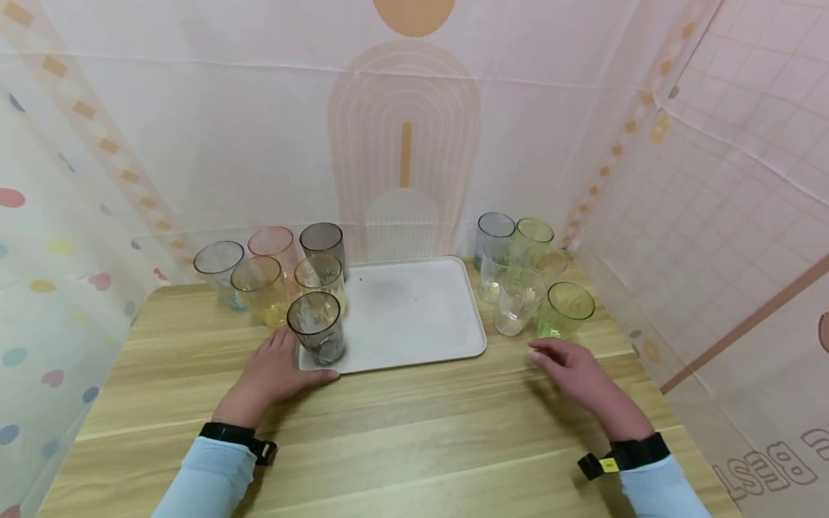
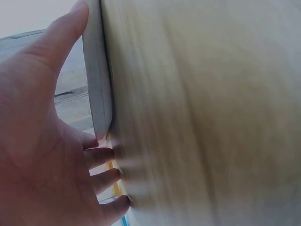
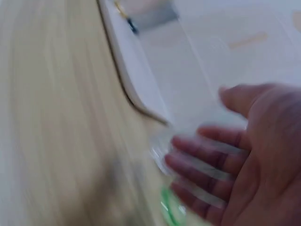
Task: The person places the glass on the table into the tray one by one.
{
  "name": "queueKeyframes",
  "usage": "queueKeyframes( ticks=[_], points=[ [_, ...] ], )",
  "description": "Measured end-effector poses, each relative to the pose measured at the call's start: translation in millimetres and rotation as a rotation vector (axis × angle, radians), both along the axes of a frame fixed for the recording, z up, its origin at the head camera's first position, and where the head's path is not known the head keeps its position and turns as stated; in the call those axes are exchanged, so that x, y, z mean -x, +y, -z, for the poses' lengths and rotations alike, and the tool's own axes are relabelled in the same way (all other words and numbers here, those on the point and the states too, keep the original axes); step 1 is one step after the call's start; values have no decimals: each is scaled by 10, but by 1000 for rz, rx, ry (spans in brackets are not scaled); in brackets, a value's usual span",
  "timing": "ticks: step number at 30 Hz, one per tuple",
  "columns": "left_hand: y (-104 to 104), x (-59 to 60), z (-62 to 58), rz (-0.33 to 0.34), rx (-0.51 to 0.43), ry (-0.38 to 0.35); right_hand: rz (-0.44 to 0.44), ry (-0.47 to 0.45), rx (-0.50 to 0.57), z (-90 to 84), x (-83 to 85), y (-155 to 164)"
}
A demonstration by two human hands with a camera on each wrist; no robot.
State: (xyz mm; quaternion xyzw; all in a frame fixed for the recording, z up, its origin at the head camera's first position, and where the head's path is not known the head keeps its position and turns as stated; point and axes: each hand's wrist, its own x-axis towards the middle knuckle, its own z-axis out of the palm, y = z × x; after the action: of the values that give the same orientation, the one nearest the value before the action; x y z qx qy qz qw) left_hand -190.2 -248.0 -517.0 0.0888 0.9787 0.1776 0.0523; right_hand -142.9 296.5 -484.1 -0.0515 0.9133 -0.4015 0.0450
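A white tray (image 1: 414,309) lies in the middle of the wooden table (image 1: 401,432). On its front left corner stands a grey glass (image 1: 316,327), with a yellow glass (image 1: 319,277) behind it. My left hand (image 1: 278,367) rests flat on the table at that corner; its thumb (image 2: 66,33) lies along the tray's edge (image 2: 96,84), and it holds nothing. My right hand (image 1: 570,363) hovers open just in front of a green glass (image 1: 565,309), its fingers (image 3: 207,160) spread, empty. The wrist views are blurred.
Several glasses stand left of the tray: clear grey (image 1: 219,270), pink (image 1: 272,244), dark grey (image 1: 322,244), yellow (image 1: 260,288). To its right stand a grey glass (image 1: 494,237), a green one (image 1: 532,241) and clear ones (image 1: 518,302). Patterned cloth walls enclose three sides.
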Motion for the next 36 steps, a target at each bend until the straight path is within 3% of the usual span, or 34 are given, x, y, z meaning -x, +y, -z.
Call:
queueKeyframes(
  ticks=[5, 9, 13, 20, 25, 29, 36],
  points=[
    [-7, 10, 14, -1, -1, 0, 192, -87, -78, -103, 20, 291],
    [-25, 3, 14, -2, -25, -1, 261, -42, 98, -71, 196, 347],
    [-45, 0, 20, -8, -34, -2, 249, 40, 281, 7, 383, 327],
    [-33, 8, 38, -8, -29, 2, 280, 113, 398, 104, 473, 335],
    [-33, -12, 35, -10, -32, 2, 286, 113, 396, 111, 424, 323],
    [-12, -11, 35, -2, -39, -6, 305, 111, 369, 53, 245, 305],
    [-12, -21, 28, -22, -51, -24, 179, 150, 386, -44, 8, 104]
  ],
)
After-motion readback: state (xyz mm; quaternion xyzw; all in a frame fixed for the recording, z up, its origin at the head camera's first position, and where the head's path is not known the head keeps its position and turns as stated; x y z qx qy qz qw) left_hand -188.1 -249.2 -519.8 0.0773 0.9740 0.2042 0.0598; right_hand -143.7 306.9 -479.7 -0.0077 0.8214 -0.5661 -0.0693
